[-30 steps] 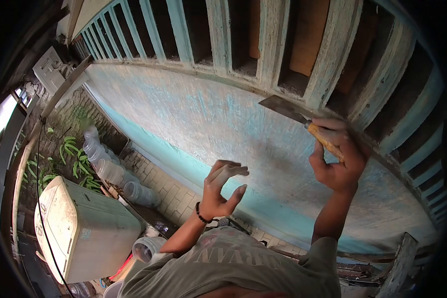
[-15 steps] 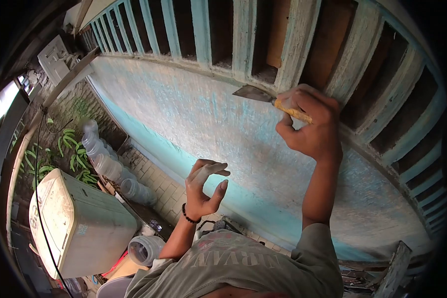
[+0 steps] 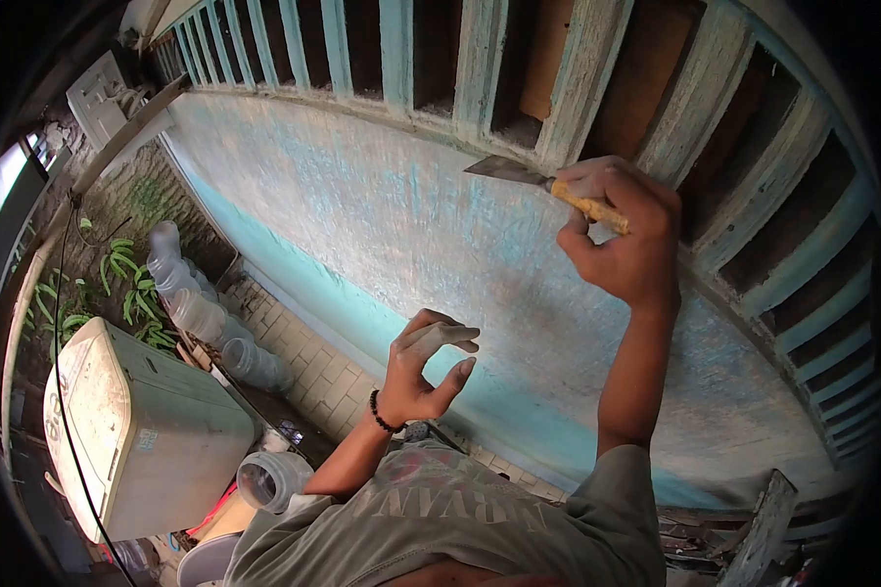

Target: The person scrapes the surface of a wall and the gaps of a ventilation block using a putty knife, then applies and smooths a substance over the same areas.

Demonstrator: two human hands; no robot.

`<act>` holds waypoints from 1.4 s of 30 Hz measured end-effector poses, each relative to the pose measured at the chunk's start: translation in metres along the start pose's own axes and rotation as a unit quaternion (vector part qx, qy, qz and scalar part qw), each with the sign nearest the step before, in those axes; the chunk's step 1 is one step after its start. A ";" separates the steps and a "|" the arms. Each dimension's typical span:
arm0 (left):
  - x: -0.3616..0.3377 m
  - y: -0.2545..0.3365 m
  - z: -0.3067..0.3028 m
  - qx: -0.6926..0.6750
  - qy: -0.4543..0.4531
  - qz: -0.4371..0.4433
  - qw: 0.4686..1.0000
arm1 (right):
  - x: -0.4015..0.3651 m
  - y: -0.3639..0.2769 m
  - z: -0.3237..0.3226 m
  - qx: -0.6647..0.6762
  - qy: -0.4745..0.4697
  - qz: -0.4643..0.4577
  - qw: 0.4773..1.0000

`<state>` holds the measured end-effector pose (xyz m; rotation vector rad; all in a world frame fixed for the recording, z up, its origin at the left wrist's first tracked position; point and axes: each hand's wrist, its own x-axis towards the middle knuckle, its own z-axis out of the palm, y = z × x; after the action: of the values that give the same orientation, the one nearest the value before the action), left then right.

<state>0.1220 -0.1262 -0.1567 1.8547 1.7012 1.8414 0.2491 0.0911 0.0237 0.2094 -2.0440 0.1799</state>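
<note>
Now | scraper (image 3: pixel 560 190) | points up-left in view | long axis slanted

The scraper blade (image 3: pixel 506 170) looks metal (its handle (image 3: pixel 587 204) scuffed), the wall (image 3: pixel 333 196) rough.

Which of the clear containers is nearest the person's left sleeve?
The single container between the big pale bin and the left sleeve; it sits apart from the cluster of containers farther off beside the green leaves.

Dim shade, white glare far left — sheen on wall (image 3: pixel 401 269) — fisheye bowing, black corners.
</note>
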 end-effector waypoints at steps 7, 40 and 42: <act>0.002 -0.003 0.002 0.010 0.005 -0.010 1.000 | 0.005 0.016 0.022 0.014 0.009 -0.007 1.000; 0.040 -0.016 -0.037 0.078 0.045 0.023 0.996 | 0.034 0.011 0.052 -0.012 -0.081 0.010 0.997; 0.043 -0.016 -0.044 0.070 0.060 0.031 0.995 | 0.033 0.000 0.025 -0.044 -0.087 0.026 0.995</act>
<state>0.0677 -0.1187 -0.1241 1.9031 1.8780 1.9397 0.2121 0.0837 0.0413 0.1194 -2.2269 0.1061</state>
